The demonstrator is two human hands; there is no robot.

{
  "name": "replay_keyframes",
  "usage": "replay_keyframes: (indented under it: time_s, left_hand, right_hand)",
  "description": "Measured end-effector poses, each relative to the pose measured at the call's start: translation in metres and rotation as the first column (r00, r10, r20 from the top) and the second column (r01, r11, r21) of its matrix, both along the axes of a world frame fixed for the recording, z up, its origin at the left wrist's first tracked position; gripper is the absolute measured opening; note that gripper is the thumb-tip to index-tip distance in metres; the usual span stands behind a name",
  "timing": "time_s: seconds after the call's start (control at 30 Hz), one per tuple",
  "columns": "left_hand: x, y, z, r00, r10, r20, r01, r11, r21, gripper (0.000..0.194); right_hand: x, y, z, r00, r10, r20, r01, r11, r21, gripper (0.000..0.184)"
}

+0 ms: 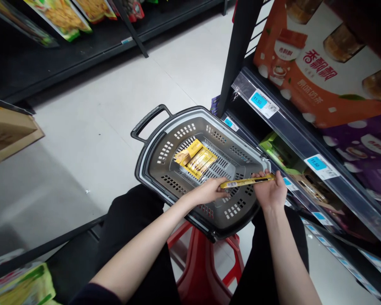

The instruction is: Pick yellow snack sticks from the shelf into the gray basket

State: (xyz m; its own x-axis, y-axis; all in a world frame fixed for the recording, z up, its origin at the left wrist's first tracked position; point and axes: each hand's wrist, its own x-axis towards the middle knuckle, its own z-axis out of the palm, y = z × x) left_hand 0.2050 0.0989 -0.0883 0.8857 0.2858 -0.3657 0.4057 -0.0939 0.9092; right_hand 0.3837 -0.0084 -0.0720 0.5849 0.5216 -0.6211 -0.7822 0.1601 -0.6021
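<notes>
A long thin yellow packet [246,182] is held level over the near rim of a grey shopping basket [165,163]. My left hand [208,192] pinches its left end. My right hand [269,190] grips its right end with fingers wrapped round it. Inside the basket lie two or three similar yellow packets [196,158] on the perforated floor. The basket rests between my knees in black trousers, over a red plastic stool [203,262].
A shelf unit on the right carries blue price tags [259,101], an orange drink carton [317,63] above and purple and green packs below. Snack bags [63,17] hang on a dark shelf across the pale floor. A cardboard box [6,131] sits left.
</notes>
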Motion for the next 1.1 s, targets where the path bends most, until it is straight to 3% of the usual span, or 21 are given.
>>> replay_keyframes:
  time_s: [0.13, 0.23, 0.37, 0.57, 0.87, 0.97, 1.1]
  left_hand:
    - [0.0, -0.002, -0.007, 0.999, -0.028, -0.02, 0.024, 0.987, -0.158, 0.035]
    - [0.001, -0.001, -0.01, 1.0, 0.016, 0.001, -0.015, 0.934, -0.358, 0.044]
    - [0.0, 0.002, -0.009, 0.999, 0.004, 0.054, 0.023, 0.869, -0.494, 0.049]
    - [-0.002, 0.003, -0.011, 0.995, -0.042, 0.085, 0.081, 0.846, -0.527, 0.051]
    - [-0.001, 0.004, -0.008, 0.992, -0.084, 0.096, 0.122, 0.842, -0.525, 0.052]
    - [0.0, 0.002, -0.01, 0.999, -0.042, 0.033, 0.053, 0.847, -0.529, 0.049]
    - [0.003, -0.001, -0.016, 0.986, 0.109, -0.123, -0.157, 0.85, -0.502, 0.043]
  right_hand:
    - [0.0, 0.002, 0.001, 0.999, 0.01, 0.039, -0.011, 1.0, 0.008, 0.01]
    - [-0.001, 0.005, 0.004, 0.992, 0.034, 0.121, -0.039, 0.998, 0.039, 0.016]
    - [-0.003, 0.004, 0.001, 0.963, 0.03, 0.269, -0.013, 0.998, -0.067, 0.02]
    - [-0.003, 0.001, -0.004, 0.947, 0.015, 0.322, 0.047, 0.982, -0.184, 0.02]
    - [-0.002, 0.001, -0.006, 0.947, 0.016, 0.321, 0.049, 0.98, -0.195, 0.022]
    - [-0.002, 0.0, -0.006, 0.943, 0.027, 0.33, 0.043, 0.978, -0.203, 0.023]
    - [-0.003, -0.001, -0.007, 0.934, 0.051, 0.355, 0.039, 0.97, -0.242, 0.024]
